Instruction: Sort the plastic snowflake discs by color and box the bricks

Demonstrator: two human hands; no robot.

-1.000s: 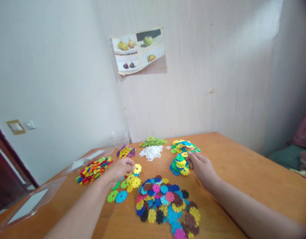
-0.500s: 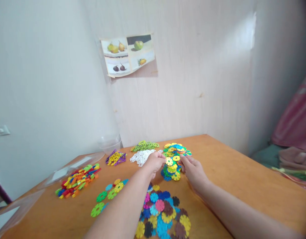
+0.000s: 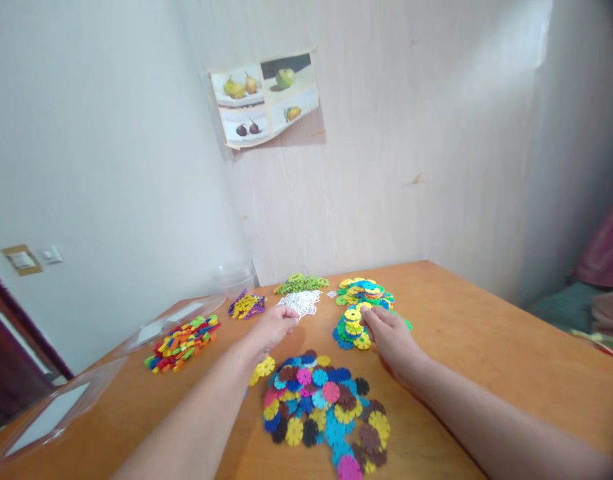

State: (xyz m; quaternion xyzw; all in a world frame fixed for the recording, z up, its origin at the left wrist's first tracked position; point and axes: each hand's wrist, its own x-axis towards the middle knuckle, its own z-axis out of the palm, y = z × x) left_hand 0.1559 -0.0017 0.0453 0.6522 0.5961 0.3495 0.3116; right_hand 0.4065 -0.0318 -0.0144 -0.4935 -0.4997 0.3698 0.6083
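My left hand [image 3: 276,327] is over the table left of centre, its thumb and fingertips pressed together. Whatever is between them is too small to make out. Just below its wrist, yellow notched discs [image 3: 262,369] show, partly hidden by the forearm. My right hand [image 3: 392,337] pinches a yellow notched building disc [image 3: 365,307] at the edge of a cluster of yellow, green and blue discs [image 3: 351,330]. A similar pile of discs [image 3: 364,291] lies just behind. Nearer me spreads a large heap of notched discs [image 3: 319,399] in many colours.
Across the back lie white pieces [image 3: 301,303], green pieces [image 3: 302,285] and purple and yellow pieces [image 3: 247,305], beside a clear tub [image 3: 235,277]. Colourful blocks [image 3: 182,342] and clear plastic bags [image 3: 56,413] are at left. A fruit poster [image 3: 266,100] hangs on the wall.
My left hand has moved left, away from the disc cluster and my right hand. My right hand remains at the cluster. The view has swung slightly left.
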